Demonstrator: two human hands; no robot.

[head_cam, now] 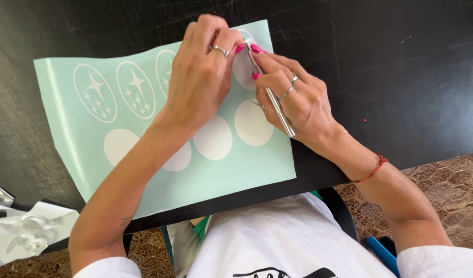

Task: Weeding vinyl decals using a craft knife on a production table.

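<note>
Mint-green vinyl sheet [143,170] lies flat on the black surface [401,77], carrying white oval decals — three star-patterned ones along the top row, plain white ovals below. At the sheet's top right corner sits the oval decal [242,69] being worked, mostly hidden under the fingers.

Risk, as I judge it: the tip of the slim metal weeding tool [275,105] could dig too deep and score the backing, or snag a thin star and lift it with the waste. A slip would come from the sheet shifting, since only the left hand pins it; the near edge overhangs the surface slightly and curls.

Right hand [298,100] is clamped on the tool in a pen-like grip, the shaft running back across the knuckles, wrist resting low on the sheet's edge. Left hand [200,77] arches over the top row, fingertips pinched together at the decal beside the tool's point — whether they grip a peeled bit, I cannot tell.

Crumpled white scraps [25,229] lie at the far left.
</note>
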